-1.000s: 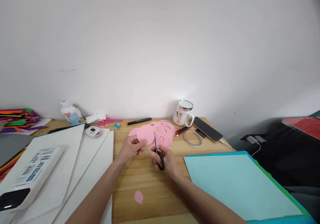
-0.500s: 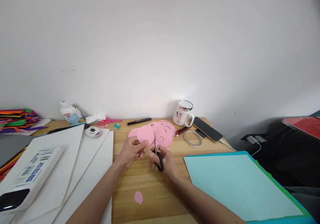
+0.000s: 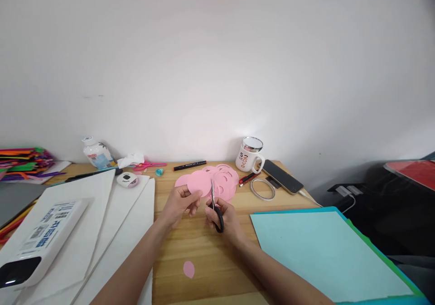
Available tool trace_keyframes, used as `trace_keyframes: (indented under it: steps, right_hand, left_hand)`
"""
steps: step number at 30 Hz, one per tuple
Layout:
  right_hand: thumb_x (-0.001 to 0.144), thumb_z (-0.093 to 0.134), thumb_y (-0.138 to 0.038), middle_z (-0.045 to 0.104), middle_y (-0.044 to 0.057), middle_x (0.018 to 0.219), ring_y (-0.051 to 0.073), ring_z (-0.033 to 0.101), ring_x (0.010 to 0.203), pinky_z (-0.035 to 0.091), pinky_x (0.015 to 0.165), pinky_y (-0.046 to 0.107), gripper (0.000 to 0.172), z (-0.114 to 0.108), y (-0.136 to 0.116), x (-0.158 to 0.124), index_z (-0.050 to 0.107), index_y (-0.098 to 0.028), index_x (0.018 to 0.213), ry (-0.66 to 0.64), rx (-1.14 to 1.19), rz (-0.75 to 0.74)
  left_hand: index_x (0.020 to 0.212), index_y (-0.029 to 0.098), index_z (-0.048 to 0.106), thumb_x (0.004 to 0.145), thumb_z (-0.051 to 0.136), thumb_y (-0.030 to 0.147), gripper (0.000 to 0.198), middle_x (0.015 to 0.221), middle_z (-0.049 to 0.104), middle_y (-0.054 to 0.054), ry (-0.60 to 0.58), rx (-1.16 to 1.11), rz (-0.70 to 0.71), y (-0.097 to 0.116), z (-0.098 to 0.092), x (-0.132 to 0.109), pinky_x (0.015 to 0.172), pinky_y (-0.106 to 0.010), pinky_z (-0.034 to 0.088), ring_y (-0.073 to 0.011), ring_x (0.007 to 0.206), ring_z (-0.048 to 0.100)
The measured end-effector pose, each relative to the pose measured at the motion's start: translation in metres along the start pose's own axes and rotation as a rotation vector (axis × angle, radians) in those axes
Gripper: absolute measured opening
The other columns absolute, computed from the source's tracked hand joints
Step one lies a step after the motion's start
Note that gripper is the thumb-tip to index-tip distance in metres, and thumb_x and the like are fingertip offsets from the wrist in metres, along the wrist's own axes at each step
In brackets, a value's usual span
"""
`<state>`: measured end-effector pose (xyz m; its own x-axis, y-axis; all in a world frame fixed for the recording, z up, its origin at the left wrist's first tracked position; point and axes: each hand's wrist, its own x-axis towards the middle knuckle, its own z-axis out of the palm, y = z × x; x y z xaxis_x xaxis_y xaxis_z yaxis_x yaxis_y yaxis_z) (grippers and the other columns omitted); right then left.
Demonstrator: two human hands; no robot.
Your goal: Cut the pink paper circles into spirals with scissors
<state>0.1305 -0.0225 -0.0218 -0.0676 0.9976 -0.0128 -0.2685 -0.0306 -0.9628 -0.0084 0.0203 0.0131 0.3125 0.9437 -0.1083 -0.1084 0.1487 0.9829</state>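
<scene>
Both my hands were busy over the middle of the wooden table (image 3: 204,250). My left hand (image 3: 179,204) pinched a round piece of pink paper (image 3: 199,186) by its near edge, thumb and fingers closed on it, holding it just above the tabletop. My right hand (image 3: 227,216) gripped a pair of black-handled scissors (image 3: 215,205), fingers through the loops, the blades pointing up and away from me and meeting the right edge of the pink paper. Just behind it lay a heap of pink scraps (image 3: 222,180) with round holes cut out. One small pink offcut (image 3: 188,269) lay on the wood near me, between my forearms. To my right sat a stack of light blue sheets (image 3: 322,250); to my left, white sheets (image 3: 102,223). Farther back stood a white mug (image 3: 249,154), with a phone (image 3: 281,176) and a ring of tape (image 3: 262,188) beside it, and a black marker (image 3: 189,165) near the wall.
</scene>
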Motion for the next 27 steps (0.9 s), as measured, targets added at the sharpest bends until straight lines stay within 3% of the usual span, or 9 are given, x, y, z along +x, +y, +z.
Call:
trace_keyframes:
  steps: [15, 23, 27]
  right_hand:
    - [0.065, 0.067, -0.040, 0.044, -0.009, 0.044, 0.006, 0.038, 0.034, 0.026, 0.036, 0.018, 0.030, 0.000, 0.009, 0.001, 0.048, -0.019, 0.074, -0.033, 0.029, 0.002]
    - [0.058, 0.074, -0.035, 0.048, -0.006, 0.058, 0.010, 0.043, 0.050, 0.033, 0.046, 0.020, 0.039, -0.005, 0.000, 0.004, 0.050, -0.020, 0.085, -0.051, 0.017, -0.028]
    - [0.057, 0.074, -0.036, 0.047, -0.006, 0.057, 0.010, 0.044, 0.050, 0.036, 0.048, 0.022, 0.036, -0.003, -0.003, 0.003, 0.050, -0.020, 0.080, -0.036, 0.025, -0.015]
  left_hand:
    - [0.055, 0.014, 0.048, 0.064, 0.068, 0.037, 0.032, 0.046, 0.052, 0.004, 0.052, 0.034, 0.005, 0.000, -0.001, 0.001, 0.033, -0.017, 0.026, -0.0046, 0.032, 0.040]
    - [0.052, 0.015, 0.047, 0.064, 0.068, 0.037, 0.033, 0.036, 0.044, 0.007, 0.024, 0.097, -0.008, 0.003, -0.003, -0.001, 0.033, -0.017, 0.021, -0.0035, 0.030, 0.033]
    - [0.051, 0.015, 0.046, 0.064, 0.068, 0.036, 0.034, 0.038, 0.044, 0.007, 0.031, 0.090, 0.010, 0.006, -0.001, -0.002, 0.035, -0.017, 0.021, -0.0033, 0.032, 0.033]
